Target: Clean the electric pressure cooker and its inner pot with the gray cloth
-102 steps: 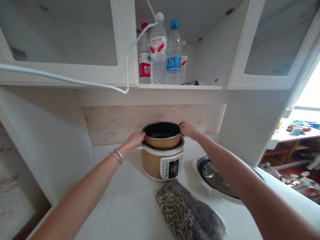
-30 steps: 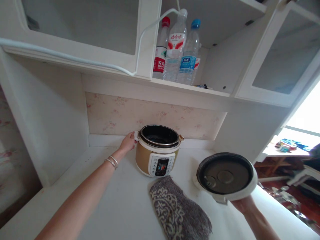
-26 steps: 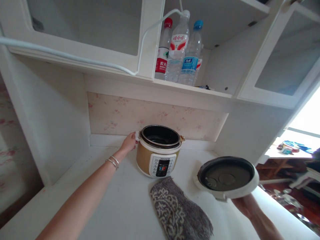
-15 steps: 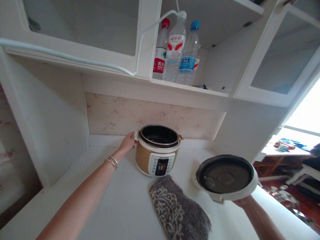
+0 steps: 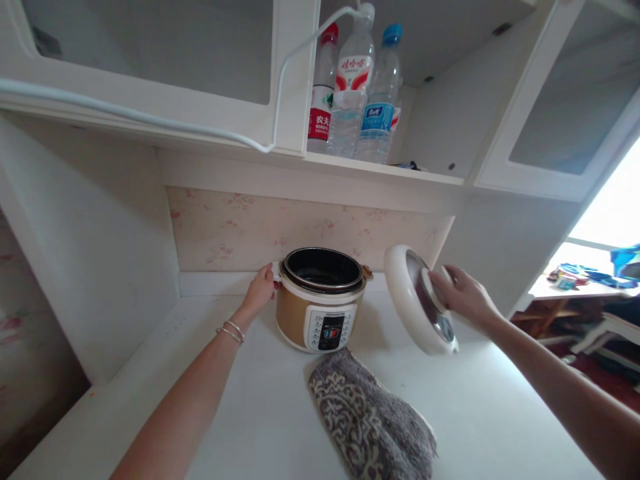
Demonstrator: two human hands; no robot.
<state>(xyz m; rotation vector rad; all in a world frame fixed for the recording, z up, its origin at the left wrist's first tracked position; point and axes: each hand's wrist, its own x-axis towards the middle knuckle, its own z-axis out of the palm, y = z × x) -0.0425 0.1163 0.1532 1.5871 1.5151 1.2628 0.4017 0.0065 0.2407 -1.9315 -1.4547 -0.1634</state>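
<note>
A gold and white electric pressure cooker [image 5: 295, 313] stands on the white counter, with its dark inner pot [image 5: 325, 268] showing at the top. My left hand [image 5: 263, 288] is closed around the cooker's left side handle. Held in the air to the right of the cooker is its white lid [image 5: 407, 300], tilted nearly on edge with its underside turned toward the cooker. The fingers of my right hand [image 5: 457, 293] wrap round the handle on the lid's top. A grey patterned cloth [image 5: 375, 420] lies in front of the cooker.
Overhead, a white cabinet holds several plastic bottles [image 5: 353, 93] on its open shelf [image 5: 380, 169]. A white cable [image 5: 150, 119] runs along the cabinet's lower edge. Side panels bound the counter [image 5: 240, 413] left and right. Another table with clutter stands at far right.
My right hand has raised the lid and turned it from underside up to nearly on edge, bringing it closer to the cooker. My left hand has stayed on the side handle.
</note>
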